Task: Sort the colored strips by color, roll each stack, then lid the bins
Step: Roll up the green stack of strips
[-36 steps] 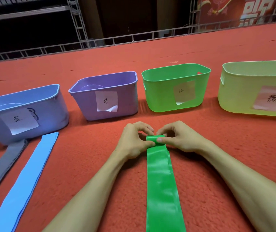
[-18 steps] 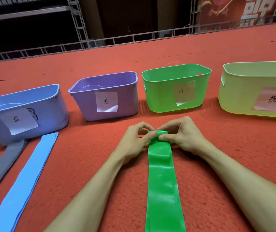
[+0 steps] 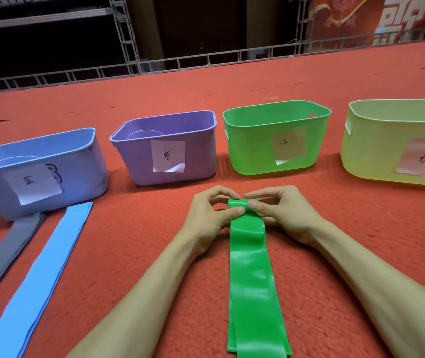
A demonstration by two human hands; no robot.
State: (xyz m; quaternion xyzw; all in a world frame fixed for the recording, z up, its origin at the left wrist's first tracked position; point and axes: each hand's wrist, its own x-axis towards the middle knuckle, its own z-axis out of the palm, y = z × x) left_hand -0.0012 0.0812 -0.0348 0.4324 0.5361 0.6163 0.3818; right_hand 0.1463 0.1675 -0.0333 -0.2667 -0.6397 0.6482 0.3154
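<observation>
Two arms in view, both bare. Left hand [image 3: 211, 215]: bare, knuckles clear, thumbnail short and plain. Right hand [image 3: 286, 213]: bare as well, thumbnail short and plain. Left forearm [image 3: 141, 293] and right forearm [image 3: 374, 280]: uncovered from the wrists down to the bottom frame edge, slim, faint tendon lines near the wrists. Any clothing lies out of frame.

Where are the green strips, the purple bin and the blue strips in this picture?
green strips [image 3: 252, 280]: head view, on the flat unrolled middle.
purple bin [image 3: 134, 164]: head view, on its front wall, left of the label.
blue strips [image 3: 51, 259]: head view, on the middle.
</observation>
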